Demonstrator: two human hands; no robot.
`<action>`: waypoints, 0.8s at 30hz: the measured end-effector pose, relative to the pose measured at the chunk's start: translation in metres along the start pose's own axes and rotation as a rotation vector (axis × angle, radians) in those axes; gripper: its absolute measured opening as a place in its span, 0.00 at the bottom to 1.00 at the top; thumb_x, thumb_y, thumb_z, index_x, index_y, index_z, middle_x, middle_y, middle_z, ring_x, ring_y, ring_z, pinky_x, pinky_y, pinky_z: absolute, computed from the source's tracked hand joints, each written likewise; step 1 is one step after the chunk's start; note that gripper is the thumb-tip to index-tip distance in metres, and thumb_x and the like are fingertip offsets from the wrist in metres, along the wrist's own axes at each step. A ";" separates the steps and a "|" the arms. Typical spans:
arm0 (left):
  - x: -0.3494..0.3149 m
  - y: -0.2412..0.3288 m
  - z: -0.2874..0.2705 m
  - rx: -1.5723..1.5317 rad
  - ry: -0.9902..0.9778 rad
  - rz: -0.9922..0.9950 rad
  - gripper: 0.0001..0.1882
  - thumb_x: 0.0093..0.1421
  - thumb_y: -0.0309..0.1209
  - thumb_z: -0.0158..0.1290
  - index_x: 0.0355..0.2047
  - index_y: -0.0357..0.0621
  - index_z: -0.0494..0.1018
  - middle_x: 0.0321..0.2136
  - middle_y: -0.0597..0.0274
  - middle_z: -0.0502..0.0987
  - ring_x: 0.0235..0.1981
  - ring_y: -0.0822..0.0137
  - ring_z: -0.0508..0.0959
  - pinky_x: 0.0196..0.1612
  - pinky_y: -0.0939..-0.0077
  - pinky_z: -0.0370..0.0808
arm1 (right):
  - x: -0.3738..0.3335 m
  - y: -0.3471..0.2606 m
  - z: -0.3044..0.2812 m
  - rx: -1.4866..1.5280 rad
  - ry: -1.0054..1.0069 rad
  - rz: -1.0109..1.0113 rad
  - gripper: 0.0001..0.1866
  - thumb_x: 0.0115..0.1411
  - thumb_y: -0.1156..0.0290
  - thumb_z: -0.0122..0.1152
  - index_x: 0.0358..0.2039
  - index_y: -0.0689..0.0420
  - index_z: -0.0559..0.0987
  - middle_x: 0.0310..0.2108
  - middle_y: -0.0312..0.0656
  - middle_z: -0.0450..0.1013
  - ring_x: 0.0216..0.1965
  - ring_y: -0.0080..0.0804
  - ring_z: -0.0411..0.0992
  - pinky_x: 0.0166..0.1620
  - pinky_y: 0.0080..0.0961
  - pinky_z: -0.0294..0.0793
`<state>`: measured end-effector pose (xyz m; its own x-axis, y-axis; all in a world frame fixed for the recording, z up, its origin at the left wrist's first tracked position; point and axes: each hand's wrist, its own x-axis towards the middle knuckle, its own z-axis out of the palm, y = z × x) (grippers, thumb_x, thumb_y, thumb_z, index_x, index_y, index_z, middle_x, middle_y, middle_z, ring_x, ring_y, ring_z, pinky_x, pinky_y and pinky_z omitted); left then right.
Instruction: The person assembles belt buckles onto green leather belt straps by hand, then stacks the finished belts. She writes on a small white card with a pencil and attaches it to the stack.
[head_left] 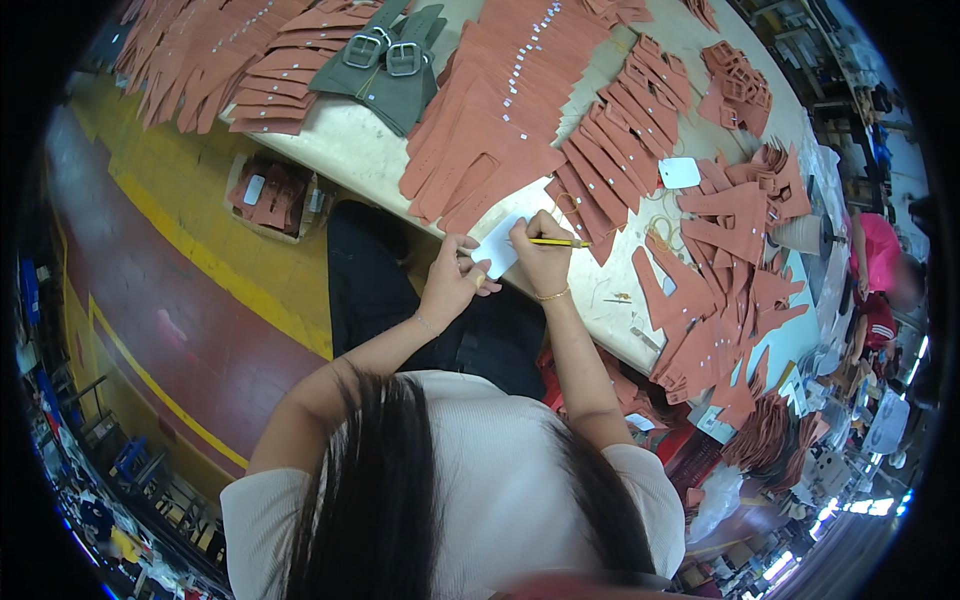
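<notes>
My right hand (543, 258) is closed round a yellow pencil (562, 242), whose shaft sticks out to the right. Between my hands, at the table's near edge, is a small white card (497, 248). My left hand (452, 283) grips the card's left side, thumb and fingers at its edge. The pencil's writing end is hidden by my right hand. Just beyond the card lies a long overlapping row of reddish-brown leather pieces (485, 165) bearing small white stickers. Thin yellow thread (660, 235) lies on the table to the right.
Green leather pieces with buckles (385, 75) lie at the far left of the table. More brown pieces (725, 225) and a white tag (680, 172) are on the right. A box of leather pieces (272, 198) stands on the floor. Other people (880, 255) are at far right.
</notes>
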<state>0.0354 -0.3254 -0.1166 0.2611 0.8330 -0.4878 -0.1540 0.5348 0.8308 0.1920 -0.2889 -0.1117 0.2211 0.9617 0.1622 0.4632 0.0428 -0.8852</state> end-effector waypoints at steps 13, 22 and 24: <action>-0.001 0.000 0.000 0.012 0.015 0.000 0.15 0.63 0.24 0.49 0.44 0.37 0.55 0.29 0.46 0.76 0.26 0.59 0.82 0.26 0.76 0.79 | 0.009 0.007 -0.004 -0.037 -0.077 -0.102 0.17 0.49 0.76 0.63 0.13 0.59 0.63 0.09 0.37 0.61 0.11 0.25 0.57 0.18 0.25 0.57; -0.001 0.003 0.002 -0.008 0.028 -0.016 0.14 0.62 0.21 0.48 0.44 0.36 0.56 0.28 0.47 0.77 0.26 0.62 0.82 0.25 0.79 0.79 | 0.009 0.009 -0.002 0.038 -0.037 -0.022 0.18 0.48 0.77 0.63 0.12 0.59 0.62 0.09 0.36 0.60 0.11 0.24 0.56 0.18 0.26 0.56; -0.001 0.002 0.001 0.000 0.022 -0.013 0.14 0.62 0.22 0.49 0.44 0.37 0.56 0.28 0.48 0.77 0.26 0.61 0.82 0.25 0.78 0.79 | 0.009 0.009 -0.003 0.010 -0.051 -0.037 0.18 0.49 0.76 0.63 0.12 0.59 0.62 0.09 0.36 0.59 0.11 0.24 0.56 0.18 0.26 0.56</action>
<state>0.0362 -0.3251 -0.1139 0.2421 0.8287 -0.5047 -0.1504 0.5459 0.8242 0.2010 -0.2804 -0.1169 0.1597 0.9720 0.1726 0.4619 0.0810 -0.8832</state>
